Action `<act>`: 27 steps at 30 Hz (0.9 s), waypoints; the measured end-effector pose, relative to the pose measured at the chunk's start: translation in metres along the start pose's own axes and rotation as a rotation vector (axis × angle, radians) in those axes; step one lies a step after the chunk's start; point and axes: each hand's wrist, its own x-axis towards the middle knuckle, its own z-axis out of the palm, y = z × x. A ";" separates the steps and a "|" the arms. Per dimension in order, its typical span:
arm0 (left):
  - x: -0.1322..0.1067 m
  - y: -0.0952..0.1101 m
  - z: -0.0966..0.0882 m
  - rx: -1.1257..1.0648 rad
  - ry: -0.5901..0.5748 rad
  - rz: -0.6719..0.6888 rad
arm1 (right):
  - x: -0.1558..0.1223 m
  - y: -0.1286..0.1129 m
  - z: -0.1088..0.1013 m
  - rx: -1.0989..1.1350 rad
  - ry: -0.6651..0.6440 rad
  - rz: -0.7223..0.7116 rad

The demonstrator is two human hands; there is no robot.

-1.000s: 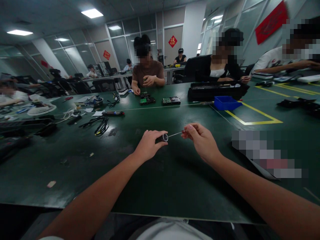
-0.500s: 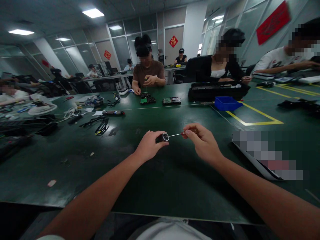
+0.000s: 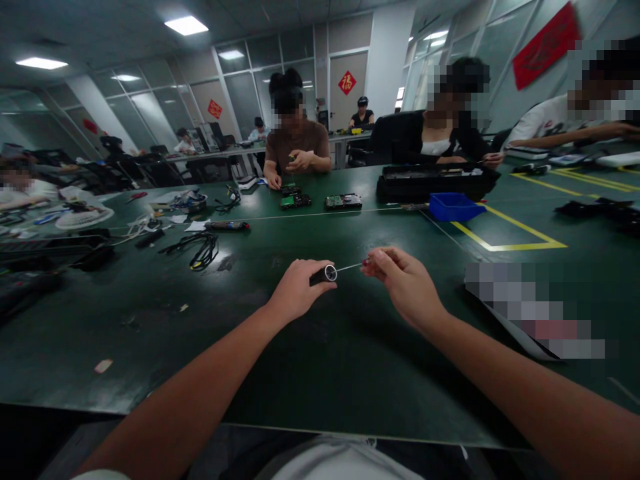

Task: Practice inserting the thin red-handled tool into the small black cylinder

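My left hand [image 3: 296, 289] is closed round a small dark cylinder with a shiny ring-shaped end [image 3: 327, 273], held just above the green table [image 3: 310, 373]. My right hand [image 3: 403, 283] pinches the far end of a thin silvery rod [image 3: 350, 267] whose tip points at the cylinder's open end. The two hands are a short gap apart at mid-table. What sits inside my right fingers beyond the rod is hidden.
Black cables [image 3: 200, 250], a dark pen-like tool [image 3: 226, 226] and clutter lie at the left. Circuit boards [image 3: 342, 201], a long black case [image 3: 434, 180] and a blue tray [image 3: 454, 206] sit farther back. Yellow tape lines [image 3: 520, 237] mark the right. Several people work across the table.
My right hand drew in a little toward the cylinder, then eased back out; the rod stays aimed at its open end. The left hand has hardly moved.
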 end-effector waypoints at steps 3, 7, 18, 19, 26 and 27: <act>0.002 -0.003 -0.002 0.024 0.007 0.052 | 0.008 0.005 -0.004 0.163 -0.019 0.152; 0.003 -0.010 0.001 0.041 -0.046 0.012 | 0.016 0.013 -0.010 0.098 0.078 0.125; 0.002 -0.001 -0.003 -0.114 -0.015 -0.140 | 0.009 0.009 -0.009 -0.064 0.150 -0.050; 0.002 0.000 -0.004 -0.132 -0.005 -0.165 | 0.008 0.008 -0.010 -0.069 0.148 -0.053; -0.001 0.004 -0.010 -0.095 -0.086 -0.159 | 0.008 0.006 -0.010 -0.098 0.148 -0.061; -0.002 0.004 -0.009 -0.064 -0.126 -0.130 | 0.008 0.006 -0.010 -0.108 0.143 -0.063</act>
